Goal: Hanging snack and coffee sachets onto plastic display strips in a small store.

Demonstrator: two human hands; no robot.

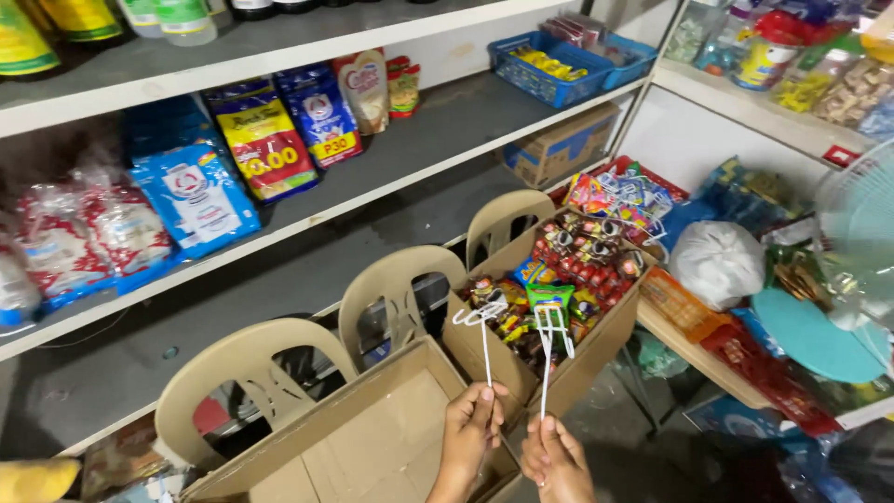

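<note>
The left hand [470, 419] was closed around the bottom of a white stick [485, 346] with a curled hook on top, and the right hand [556, 454] gripped a second white stick [547, 373] ending in a small fork-like prong. Both sticks stood upright, their tops in front of a cardboard box [596, 349] packed with bright sweets, which rested on tan plastic chairs [386, 289] beside an empty box [372, 438].
</note>
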